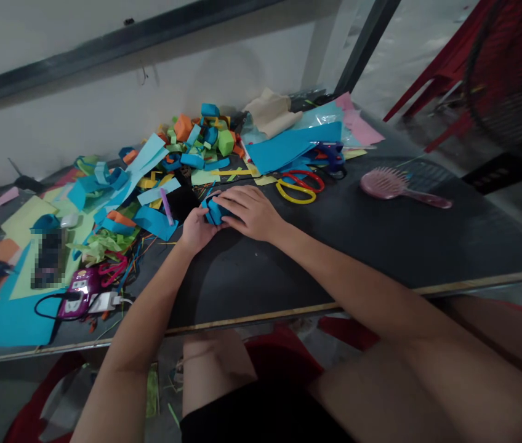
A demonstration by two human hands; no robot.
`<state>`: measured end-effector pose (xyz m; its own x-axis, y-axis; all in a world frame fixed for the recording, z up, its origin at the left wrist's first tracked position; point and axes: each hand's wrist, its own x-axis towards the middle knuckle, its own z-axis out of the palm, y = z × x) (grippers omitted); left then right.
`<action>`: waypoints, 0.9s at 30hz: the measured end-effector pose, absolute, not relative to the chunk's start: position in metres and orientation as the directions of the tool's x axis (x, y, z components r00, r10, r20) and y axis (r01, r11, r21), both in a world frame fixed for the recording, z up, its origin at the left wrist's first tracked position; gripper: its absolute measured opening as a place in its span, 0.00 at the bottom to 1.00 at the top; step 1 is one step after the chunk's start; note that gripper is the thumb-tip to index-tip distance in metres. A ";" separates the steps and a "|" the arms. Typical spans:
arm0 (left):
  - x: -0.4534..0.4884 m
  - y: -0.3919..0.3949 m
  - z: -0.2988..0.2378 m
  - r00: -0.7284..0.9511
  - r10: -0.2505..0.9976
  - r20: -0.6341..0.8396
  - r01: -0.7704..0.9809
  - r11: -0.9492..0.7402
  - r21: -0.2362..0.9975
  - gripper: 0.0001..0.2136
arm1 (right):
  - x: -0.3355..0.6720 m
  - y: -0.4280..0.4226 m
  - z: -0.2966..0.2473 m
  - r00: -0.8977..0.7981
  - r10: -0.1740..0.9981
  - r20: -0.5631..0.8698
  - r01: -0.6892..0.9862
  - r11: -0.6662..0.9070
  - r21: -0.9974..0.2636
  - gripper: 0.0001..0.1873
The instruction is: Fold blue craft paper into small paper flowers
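A small folded piece of blue paper point(215, 211) is held between my two hands above the dark table. My left hand point(199, 231) grips it from the near left, thumb along its side. From the right, my right hand point(254, 212) bends over it with the fingers on its top and side, partly hiding it. Just left of my hands lie a blue paper strip point(156, 222) and a purple stick point(167, 207). Scissors with red and yellow handles point(296, 192) rest to the right of my right hand.
Folded paper pieces point(196, 138) are heaped along the wall. Blue sheets point(284, 147) lie behind the scissors, a pink hairbrush point(388, 183) farther right. At left are a phone point(48, 258) and a purple power strip point(80, 289). A fan point(514, 74) stands at the right.
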<state>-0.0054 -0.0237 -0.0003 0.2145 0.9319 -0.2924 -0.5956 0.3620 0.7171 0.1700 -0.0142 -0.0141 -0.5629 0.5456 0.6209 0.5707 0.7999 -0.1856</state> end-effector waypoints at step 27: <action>-0.003 -0.020 -0.003 0.085 0.931 -0.354 -0.603 0.331 0.726 0.17 | 0.162 -0.019 -0.016 -0.682 0.574 0.454 0.552 0.811 -0.195 0.40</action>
